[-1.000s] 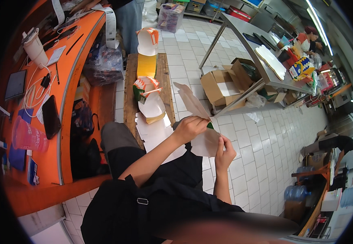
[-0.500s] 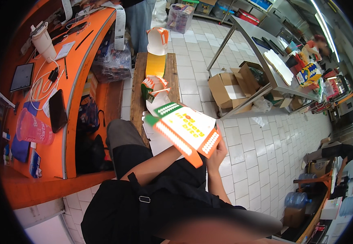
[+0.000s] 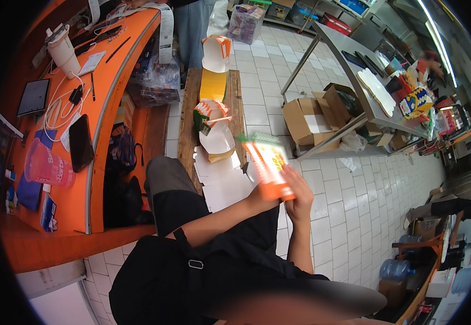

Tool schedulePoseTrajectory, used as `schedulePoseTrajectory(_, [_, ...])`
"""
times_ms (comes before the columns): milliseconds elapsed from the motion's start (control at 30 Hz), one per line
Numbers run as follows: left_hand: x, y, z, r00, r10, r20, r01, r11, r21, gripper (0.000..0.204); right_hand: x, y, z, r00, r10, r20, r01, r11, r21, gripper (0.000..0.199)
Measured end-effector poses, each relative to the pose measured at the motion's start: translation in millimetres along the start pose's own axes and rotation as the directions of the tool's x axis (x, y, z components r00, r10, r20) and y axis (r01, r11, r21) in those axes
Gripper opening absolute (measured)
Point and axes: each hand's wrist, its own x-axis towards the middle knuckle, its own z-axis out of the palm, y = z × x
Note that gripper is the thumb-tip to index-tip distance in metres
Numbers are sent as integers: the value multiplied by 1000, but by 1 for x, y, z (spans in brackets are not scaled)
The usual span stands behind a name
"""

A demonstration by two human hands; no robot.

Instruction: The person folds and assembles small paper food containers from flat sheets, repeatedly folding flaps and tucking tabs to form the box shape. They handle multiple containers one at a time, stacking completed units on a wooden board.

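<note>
carton [image 3: 267, 167]: motion-blurred | left hand [image 3: 258, 197]: grip partly hidden behind it

Wooden bench [image 3: 188, 127], folded paper boxes [image 3: 215, 135], flat white blanks [image 3: 219, 179], yellow stack [image 3: 214, 85]

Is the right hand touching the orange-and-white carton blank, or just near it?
Touching. The head view shows the right hand against the lower right edge of the carton blank, its fingers on the card, with no gap visible.
</note>
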Motion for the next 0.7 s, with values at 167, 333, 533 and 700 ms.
schedulePoseTrajectory(167, [13, 21, -30, 867, -303, 396, 495, 618, -610, 41, 8, 0, -2, 950, -32, -312, -23, 985, -170, 40])
schedulePoseTrajectory(333, [23, 22, -45, 767, -595, 239, 498, 319, -807, 31, 9, -1, -3, 967, -243, -75, 204, 918, -340, 32])
schedulePoseTrajectory(533, [16, 18, -46, 931, -197, -308, 198, 980, -27, 16, -7, -16, 17, 978, 73, -195, -46, 989, 138, 21])
schedulePoseTrajectory(700, [30, 14, -58, 939, 225, -259, -131, 933, 335, 17, -9, -33, 23, 894, 324, -310, -253, 935, 247, 21])
